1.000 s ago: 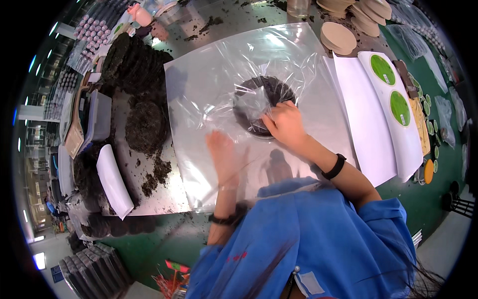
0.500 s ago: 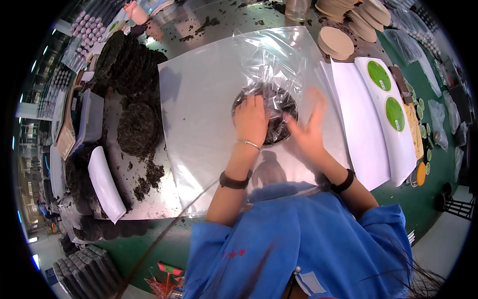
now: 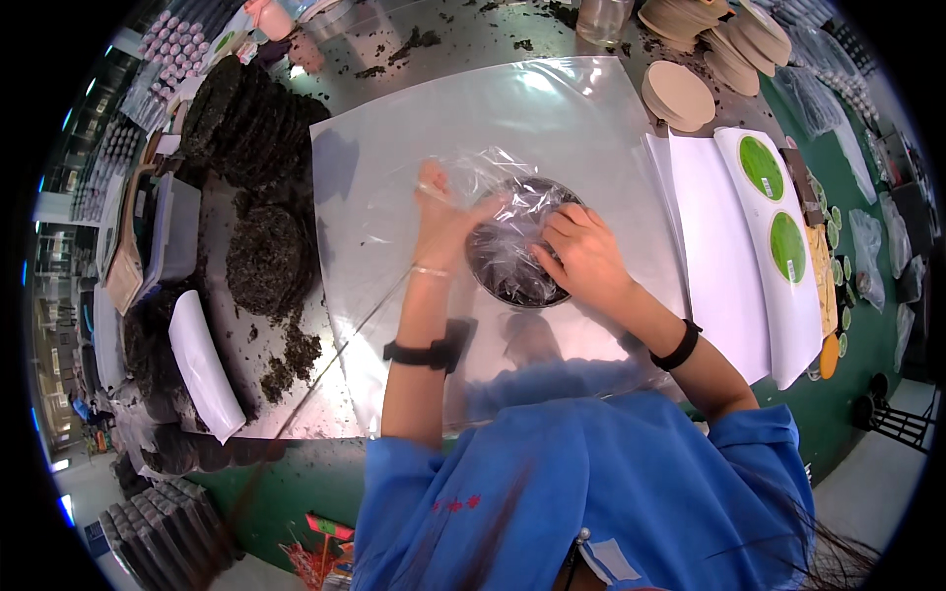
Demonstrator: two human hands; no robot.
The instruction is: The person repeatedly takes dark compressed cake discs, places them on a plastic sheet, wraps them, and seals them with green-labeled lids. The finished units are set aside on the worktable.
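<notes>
A round dark pressed cake point(image 3: 512, 258) lies in the middle of a large clear plastic sheet point(image 3: 601, 128) on the metal table. Crinkled clear film point(image 3: 488, 172) is folded over the cake. My left hand point(image 3: 443, 212) pinches and holds that film at the cake's left edge. My right hand point(image 3: 583, 254) presses flat on the film on the cake's right side. Both wrists wear black bands.
Dark loose material and stacked dark cakes point(image 3: 258, 167) lie to the left. A white scoop-like piece point(image 3: 202, 364) rests at the lower left. White sheets with round green labels point(image 3: 771, 207) lie to the right, round tan discs point(image 3: 680, 94) at the upper right.
The film has been gathered over the cake. My left hand moved up to the cake's left edge and gripped the film; my right hand settled onto the cake's right side.
</notes>
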